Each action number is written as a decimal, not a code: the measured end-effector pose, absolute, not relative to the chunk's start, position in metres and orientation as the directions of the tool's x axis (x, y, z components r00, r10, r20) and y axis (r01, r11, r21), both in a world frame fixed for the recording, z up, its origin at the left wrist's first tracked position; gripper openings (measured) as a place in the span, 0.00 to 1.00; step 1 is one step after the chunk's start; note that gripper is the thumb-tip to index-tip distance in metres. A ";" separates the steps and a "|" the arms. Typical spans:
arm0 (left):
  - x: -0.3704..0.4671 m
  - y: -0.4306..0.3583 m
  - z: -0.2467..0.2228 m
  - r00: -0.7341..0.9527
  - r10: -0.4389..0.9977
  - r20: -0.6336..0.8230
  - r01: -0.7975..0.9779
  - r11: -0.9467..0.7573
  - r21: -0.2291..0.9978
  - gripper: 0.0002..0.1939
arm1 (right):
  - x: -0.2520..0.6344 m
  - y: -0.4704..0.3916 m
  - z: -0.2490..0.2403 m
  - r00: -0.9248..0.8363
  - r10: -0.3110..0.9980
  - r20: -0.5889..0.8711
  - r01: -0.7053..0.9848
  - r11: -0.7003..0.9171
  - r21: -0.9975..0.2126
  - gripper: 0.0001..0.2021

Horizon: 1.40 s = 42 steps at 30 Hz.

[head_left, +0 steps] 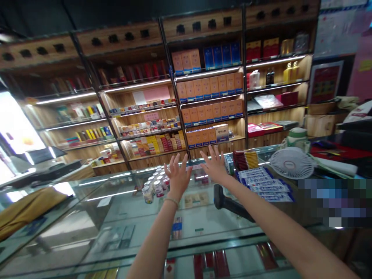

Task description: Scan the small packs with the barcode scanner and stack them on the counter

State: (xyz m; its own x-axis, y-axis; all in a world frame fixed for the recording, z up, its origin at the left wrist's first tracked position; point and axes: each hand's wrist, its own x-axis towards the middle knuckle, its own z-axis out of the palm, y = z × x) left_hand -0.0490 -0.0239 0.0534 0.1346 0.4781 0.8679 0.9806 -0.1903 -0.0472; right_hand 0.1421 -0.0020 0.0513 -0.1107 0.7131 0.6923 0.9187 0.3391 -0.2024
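Observation:
Over the glass counter (128, 217), both arms reach forward with nothing held. My left hand (178, 176) has its fingers spread and is nearest to a cluster of small bottles (158, 182) with white lids, just to its left. My right hand (215, 166) is open too, fingers apart, close to a stack of red and yellow packs (245, 160). Below my right forearm lies a black handheld scanner (221, 197), partly hidden by the arm. Blue and white packets (266, 182) are fanned out to the right of that arm.
A white fan (292, 162) and a green and white container (297, 135) stand on the right. Lit shelves behind hold rows of orange boxes (209, 114) and smaller packs. Mustard-coloured cloth (29, 211) lies on the left. Packs show beneath the glass.

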 end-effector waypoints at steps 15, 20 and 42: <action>0.050 0.021 0.056 0.153 0.489 0.859 0.955 -0.297 -0.001 0.27 | 0.259 0.036 0.031 -0.040 0.707 0.706 0.977 0.175 -0.120 0.31; 0.067 0.041 0.060 0.153 0.495 0.855 0.956 -0.293 -0.002 0.28 | 0.281 0.052 0.031 -0.048 0.682 0.730 0.980 0.172 -0.097 0.30; 0.092 0.082 0.004 0.493 0.592 0.637 0.838 -0.520 -0.165 0.24 | 0.304 0.053 -0.013 -0.145 0.735 0.663 0.981 0.192 0.002 0.26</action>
State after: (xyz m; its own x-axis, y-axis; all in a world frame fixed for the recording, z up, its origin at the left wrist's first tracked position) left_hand 0.0916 0.0825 0.0041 0.4931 0.5920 0.6374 0.8379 -0.5202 -0.1651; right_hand 0.3041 0.0526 -0.0126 -0.1451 0.7347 0.6627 0.9814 0.1917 0.0024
